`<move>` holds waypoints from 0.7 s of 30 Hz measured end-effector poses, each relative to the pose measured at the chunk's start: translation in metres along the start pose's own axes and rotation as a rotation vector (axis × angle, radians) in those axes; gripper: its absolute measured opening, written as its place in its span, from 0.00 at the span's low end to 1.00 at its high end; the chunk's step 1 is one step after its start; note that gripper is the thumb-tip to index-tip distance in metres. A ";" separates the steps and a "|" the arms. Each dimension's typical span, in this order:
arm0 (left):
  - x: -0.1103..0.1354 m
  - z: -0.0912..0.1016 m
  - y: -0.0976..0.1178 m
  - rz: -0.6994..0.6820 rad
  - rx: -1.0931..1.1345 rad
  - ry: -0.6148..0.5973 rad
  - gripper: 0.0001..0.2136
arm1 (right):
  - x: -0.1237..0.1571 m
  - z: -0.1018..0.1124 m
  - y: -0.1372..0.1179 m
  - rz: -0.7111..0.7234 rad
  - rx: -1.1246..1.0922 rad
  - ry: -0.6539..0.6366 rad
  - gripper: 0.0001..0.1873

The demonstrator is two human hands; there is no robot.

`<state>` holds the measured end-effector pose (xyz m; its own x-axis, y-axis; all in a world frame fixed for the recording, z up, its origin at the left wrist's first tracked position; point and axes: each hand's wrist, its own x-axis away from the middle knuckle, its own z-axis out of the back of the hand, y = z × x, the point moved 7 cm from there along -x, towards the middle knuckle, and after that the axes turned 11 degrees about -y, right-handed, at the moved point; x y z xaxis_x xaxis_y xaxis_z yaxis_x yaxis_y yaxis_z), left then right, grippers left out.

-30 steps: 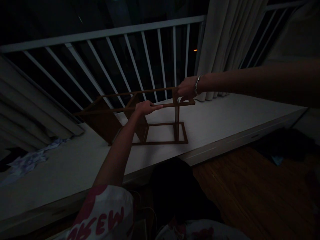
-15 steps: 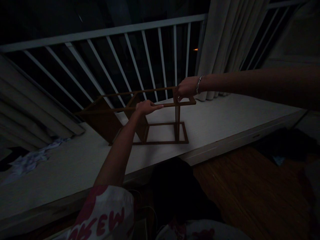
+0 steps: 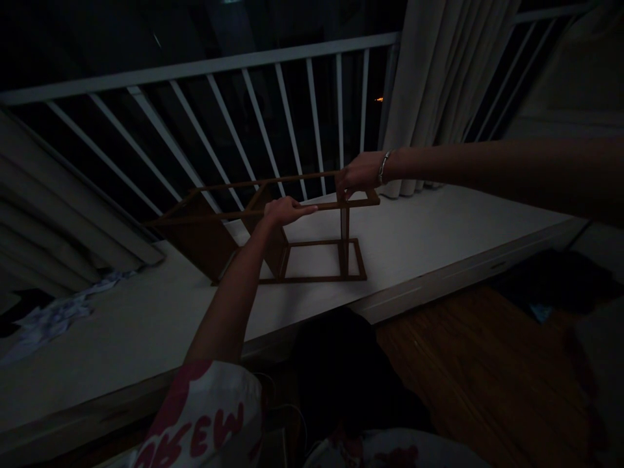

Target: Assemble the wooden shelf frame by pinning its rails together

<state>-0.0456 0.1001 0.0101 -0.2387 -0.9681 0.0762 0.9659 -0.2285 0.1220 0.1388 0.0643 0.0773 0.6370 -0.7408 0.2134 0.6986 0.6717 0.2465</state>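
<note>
A brown wooden shelf rack (image 3: 312,279) lies on its side on the white window ledge (image 3: 414,234). Its two panels stand upright toward the left, and a thinner crosspiece is near its right end. My left hand (image 3: 283,211) grips the rack's upper near rail, the index finger stretched along the wood. At the right end, my right hand (image 3: 359,174), with a bracelet (image 3: 383,167) on the wrist, has its fingers bent down around the crosspiece by the upper rail. Whether its fingertips hold anything small is too dark to see.
Behind the rack runs a white railing (image 3: 209,67), with curtains at the left (image 3: 73,195) and right (image 3: 439,97). Crumpled cloth (image 3: 53,318) lies on the ledge at left. A dark heap (image 3: 560,279) sits on the wooden floor (image 3: 463,351) at right.
Almost nothing differs. The view has shifted slightly, and my right hand has turned a little at the crosspiece. My left hand keeps its place on the rail.
</note>
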 end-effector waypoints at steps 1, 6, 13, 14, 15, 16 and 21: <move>0.000 0.000 0.000 0.000 0.003 0.006 0.32 | 0.000 -0.004 -0.003 0.055 0.031 -0.046 0.12; 0.004 0.002 0.001 0.005 0.007 0.023 0.32 | 0.003 -0.016 0.003 0.039 0.091 -0.100 0.15; 0.003 0.003 0.002 -0.005 0.006 0.027 0.32 | 0.002 -0.017 0.006 0.057 0.174 -0.066 0.19; 0.002 0.002 0.002 -0.005 0.004 0.021 0.32 | 0.001 -0.017 0.008 0.036 0.172 -0.074 0.20; 0.002 0.002 0.001 -0.002 0.003 0.014 0.32 | 0.000 -0.018 0.010 0.011 0.167 -0.082 0.22; 0.001 0.002 0.001 0.003 0.003 0.011 0.31 | -0.001 -0.018 0.011 -0.011 0.160 -0.090 0.23; 0.003 0.002 0.002 -0.004 0.009 0.012 0.31 | 0.001 -0.016 0.013 -0.093 0.121 -0.099 0.25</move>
<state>-0.0443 0.0966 0.0128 -0.2411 -0.9684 0.0641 0.9641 -0.2313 0.1307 0.1535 0.0724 0.0657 0.5319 -0.8010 0.2747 0.7049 0.5986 0.3805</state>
